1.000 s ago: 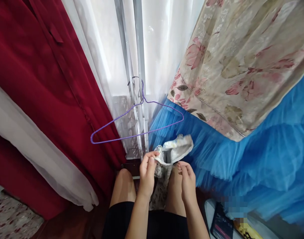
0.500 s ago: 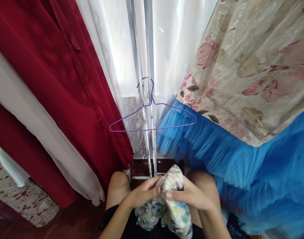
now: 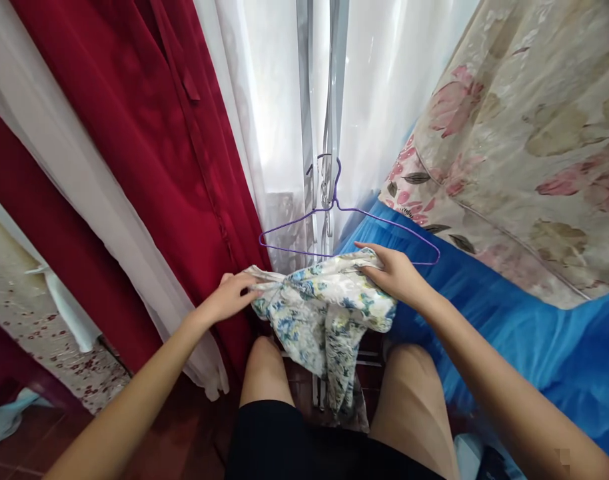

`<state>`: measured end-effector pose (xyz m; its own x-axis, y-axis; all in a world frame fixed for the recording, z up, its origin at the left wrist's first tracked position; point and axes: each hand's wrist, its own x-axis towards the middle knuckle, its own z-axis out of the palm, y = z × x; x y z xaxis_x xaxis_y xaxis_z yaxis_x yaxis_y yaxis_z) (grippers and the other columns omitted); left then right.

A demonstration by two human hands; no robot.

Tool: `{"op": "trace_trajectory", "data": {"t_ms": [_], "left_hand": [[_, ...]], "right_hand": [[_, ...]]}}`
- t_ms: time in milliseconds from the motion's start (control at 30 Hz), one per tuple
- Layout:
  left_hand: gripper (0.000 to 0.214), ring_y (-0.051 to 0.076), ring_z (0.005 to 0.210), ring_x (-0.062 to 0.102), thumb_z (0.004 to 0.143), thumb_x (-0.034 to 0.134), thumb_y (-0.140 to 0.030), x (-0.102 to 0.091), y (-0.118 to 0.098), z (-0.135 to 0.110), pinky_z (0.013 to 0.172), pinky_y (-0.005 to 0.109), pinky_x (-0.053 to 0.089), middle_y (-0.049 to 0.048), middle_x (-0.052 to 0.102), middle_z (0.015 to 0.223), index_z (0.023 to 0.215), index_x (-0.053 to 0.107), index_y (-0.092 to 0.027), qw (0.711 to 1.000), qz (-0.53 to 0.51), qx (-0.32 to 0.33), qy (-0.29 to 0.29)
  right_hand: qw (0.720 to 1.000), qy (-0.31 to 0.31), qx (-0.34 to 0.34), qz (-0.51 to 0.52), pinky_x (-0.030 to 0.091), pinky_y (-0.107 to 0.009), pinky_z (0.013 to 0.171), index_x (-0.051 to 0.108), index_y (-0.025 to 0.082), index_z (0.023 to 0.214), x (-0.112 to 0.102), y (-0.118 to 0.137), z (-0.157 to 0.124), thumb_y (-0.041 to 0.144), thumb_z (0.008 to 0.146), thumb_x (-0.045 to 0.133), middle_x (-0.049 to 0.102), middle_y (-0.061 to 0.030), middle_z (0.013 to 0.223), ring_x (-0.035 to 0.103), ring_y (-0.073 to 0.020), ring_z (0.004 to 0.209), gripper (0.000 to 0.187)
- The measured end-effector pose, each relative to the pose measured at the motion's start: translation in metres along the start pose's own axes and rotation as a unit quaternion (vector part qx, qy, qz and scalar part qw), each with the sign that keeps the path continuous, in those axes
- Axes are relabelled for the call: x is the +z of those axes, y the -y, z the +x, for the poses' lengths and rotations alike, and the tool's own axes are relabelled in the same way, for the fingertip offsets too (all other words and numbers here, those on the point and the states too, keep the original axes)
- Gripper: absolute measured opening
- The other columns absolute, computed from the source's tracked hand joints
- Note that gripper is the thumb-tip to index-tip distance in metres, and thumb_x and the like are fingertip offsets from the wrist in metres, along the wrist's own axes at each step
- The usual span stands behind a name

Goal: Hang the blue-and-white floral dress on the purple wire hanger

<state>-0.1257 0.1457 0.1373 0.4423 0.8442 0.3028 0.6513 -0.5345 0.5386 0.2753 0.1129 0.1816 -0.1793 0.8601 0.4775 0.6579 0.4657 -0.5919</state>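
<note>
A white garment with blue and green flowers is stretched between my two hands above my knees. My left hand pinches its left edge. On the right, my right hand grips the other end. Just behind the garment hangs an empty purple wire hanger, hooked on a metal window grille. The lower part of the garment droops down between my legs.
Red curtains and a white sheer curtain hang at the left and centre. A floral beige cloth and a blue tulle skirt fill the right. The floor below is dark red tile.
My hands have risen from my lap and moved apart, spreading the bunched garment wide just below the hanger. The view has shifted left and down.
</note>
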Motion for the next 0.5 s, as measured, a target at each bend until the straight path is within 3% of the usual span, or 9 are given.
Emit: {"op": "trace_trajectory", "data": {"t_ms": [133, 233, 367, 500], "left_hand": [[0.033, 0.029, 0.094, 0.072, 0.086, 0.062, -0.049, -0.041, 0.005, 0.049, 0.089, 0.037, 0.052, 0.0075, 0.079, 0.101, 0.094, 0.079, -0.023, 1.0, 0.013, 0.013, 0.026], [0.026, 0.029, 0.097, 0.071, 0.083, 0.064, -0.043, -0.06, -0.009, 0.066, 0.094, 0.037, 0.052, 0.0071, 0.079, 0.1, 0.088, 0.078, -0.021, 0.999, 0.024, 0.045, 0.006], [0.014, 0.028, 0.099, 0.071, 0.077, 0.071, -0.035, -0.075, -0.03, 0.061, 0.097, 0.036, 0.052, 0.0063, 0.078, 0.102, 0.077, 0.076, -0.022, 0.994, 0.046, 0.087, 0.04], [0.023, 0.027, 0.083, 0.072, 0.078, 0.071, -0.044, -0.081, -0.035, 0.041, 0.08, 0.034, 0.056, 0.0062, 0.077, 0.092, 0.083, 0.077, -0.023, 0.99, 0.077, 0.052, 0.103]], "right_hand": [[0.996, -0.009, 0.06, -0.058, 0.043, -0.029, 0.066, 0.077, 0.013, 0.087, 0.032, -0.008, 0.016, 0.025, 0.089, 0.056, 0.077, -0.01, 0.078, 0.069, -0.0249, 0.075, 0.024], [0.99, -0.029, 0.089, -0.102, 0.04, -0.028, 0.064, 0.076, 0.015, 0.085, 0.038, -0.002, 0.016, 0.023, 0.087, 0.057, 0.077, -0.0115, 0.078, 0.069, -0.0253, 0.075, 0.021], [0.986, -0.03, 0.094, -0.136, 0.04, -0.028, 0.066, 0.077, 0.017, 0.093, 0.033, 0.006, 0.008, 0.021, 0.087, 0.057, 0.078, -0.0129, 0.085, 0.071, -0.027, 0.082, 0.021], [0.987, -0.023, 0.092, -0.128, 0.04, -0.028, 0.066, 0.077, 0.018, 0.094, 0.032, 0.011, 0.001, 0.022, 0.088, 0.057, 0.078, -0.0124, 0.084, 0.07, -0.027, 0.082, 0.021]]}}
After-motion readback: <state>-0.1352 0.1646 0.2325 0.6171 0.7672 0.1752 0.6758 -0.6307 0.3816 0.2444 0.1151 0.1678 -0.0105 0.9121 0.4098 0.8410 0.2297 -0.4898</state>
